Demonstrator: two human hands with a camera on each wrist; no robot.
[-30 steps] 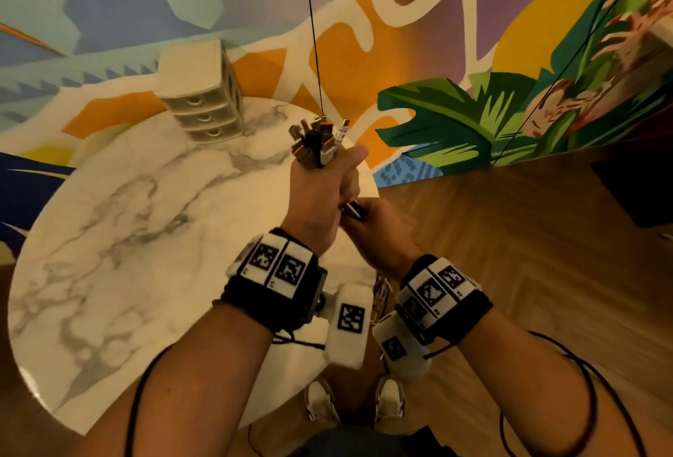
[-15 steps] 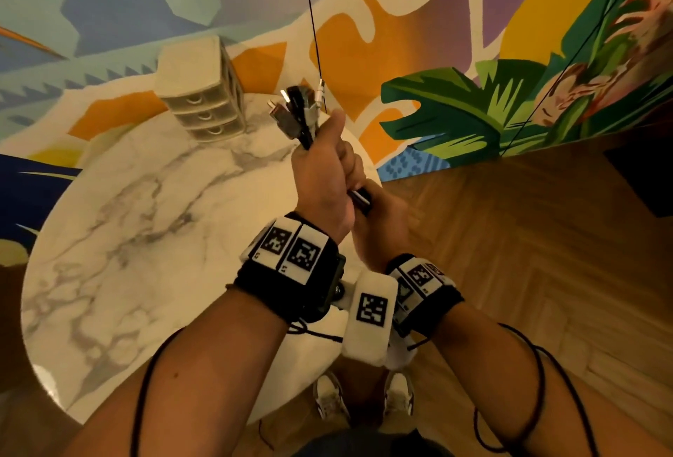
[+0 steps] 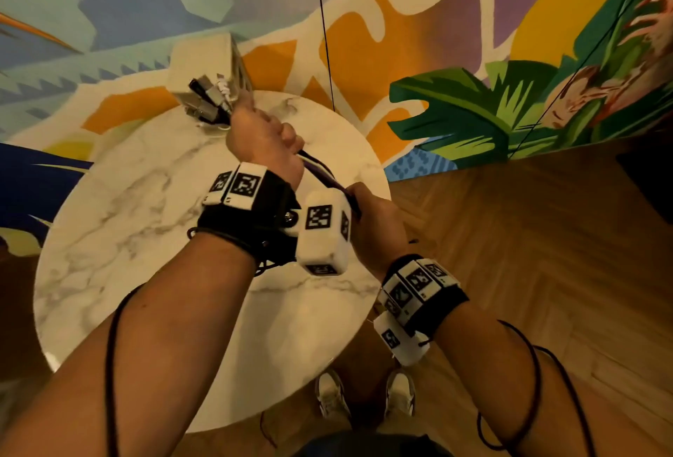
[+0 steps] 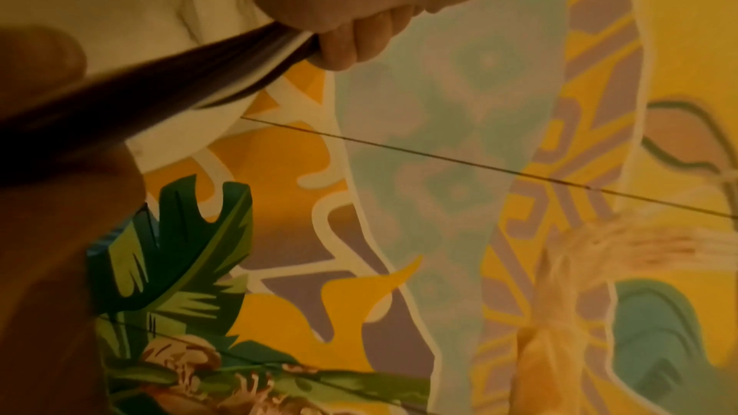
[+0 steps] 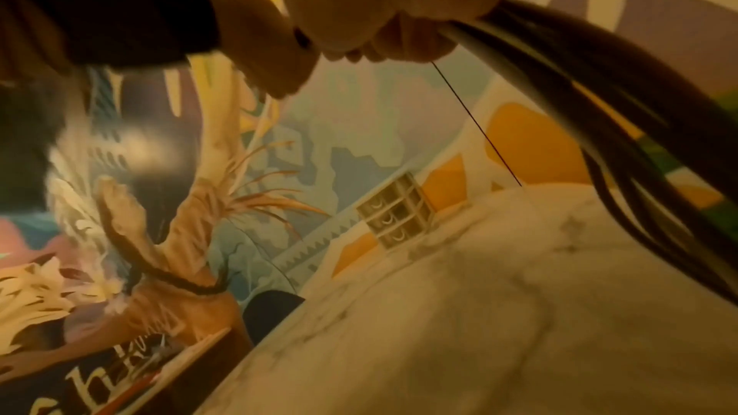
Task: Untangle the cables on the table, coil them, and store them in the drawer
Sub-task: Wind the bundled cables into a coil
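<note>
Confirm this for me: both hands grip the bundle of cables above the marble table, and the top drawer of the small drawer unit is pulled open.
Not quite: the drawers are all closed. The right wrist view shows the small drawer unit with its three fronts flush. The rest holds: the left hand and the right hand both grip the bundle of cables above the marble table.

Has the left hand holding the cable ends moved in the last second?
Yes. The left hand has carried the cable ends leftward, from beside the thin black wall line to in front of the drawer unit.
</note>
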